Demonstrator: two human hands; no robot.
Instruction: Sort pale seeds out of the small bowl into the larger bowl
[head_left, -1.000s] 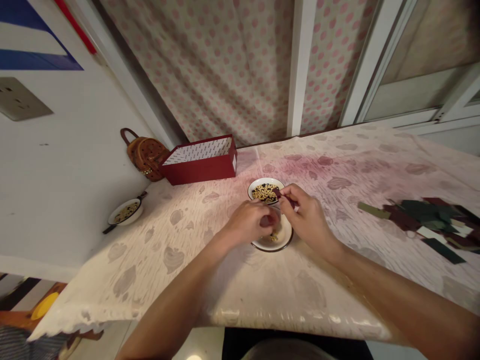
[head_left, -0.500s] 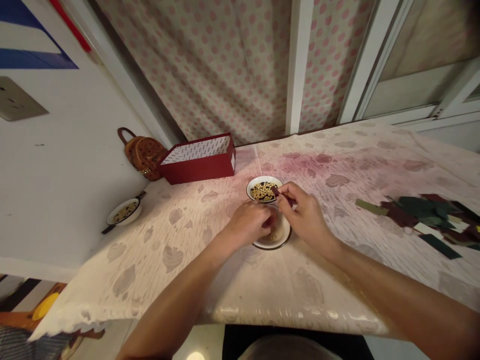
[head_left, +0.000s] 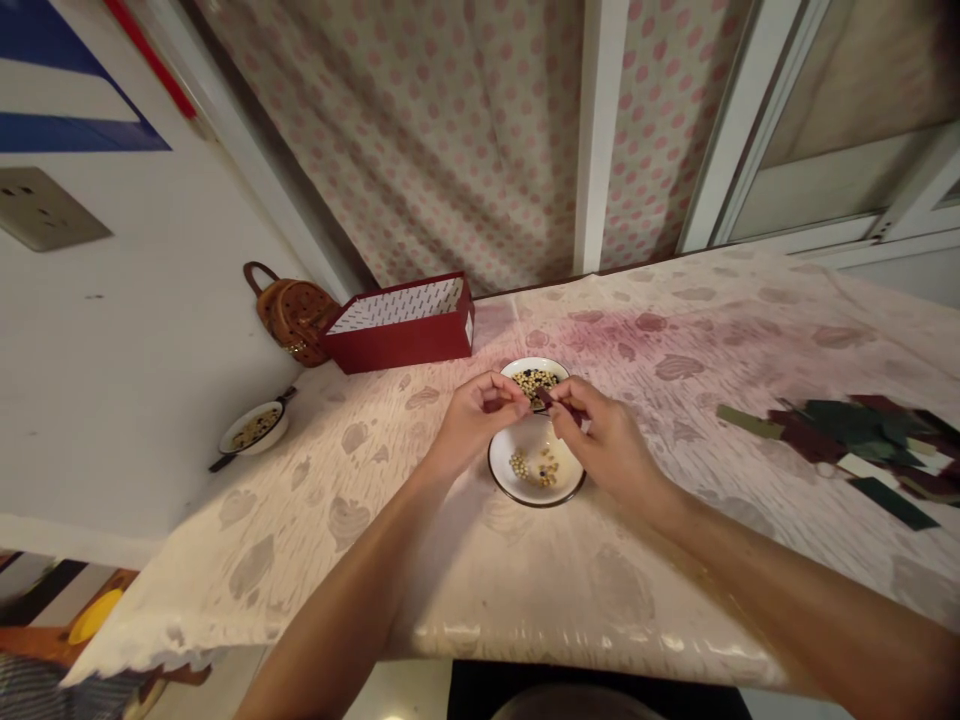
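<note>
"Stretching out beneath the right grip (head_left: 600, 425), what does the tabletop (head_left: 450, 600) carry?"

"Well off to that grip's right, a pile of flat coloured pieces (head_left: 862, 450). The near bowl (head_left: 517, 445) sits just on the wearer's side of both grips; the far bowl (head_left: 529, 363), just beyond their fingertips."

"And the grips?"

"The left grip (head_left: 476, 420) is curled, thumb and forefinger nearly meeting; I can't tell whether it holds anything. The right one pinches a small dark-red piece (head_left: 545, 397) in front of the far bowl."

"How far along?"

"Early, I'd judge. Only a scattering of grains (head_left: 545, 472), mostly yellow, lies in the near bowl. Beyond the grips, a plentiful yellow-and-dark mix (head_left: 534, 380) remains in the far bowl, so much looks left."
</note>
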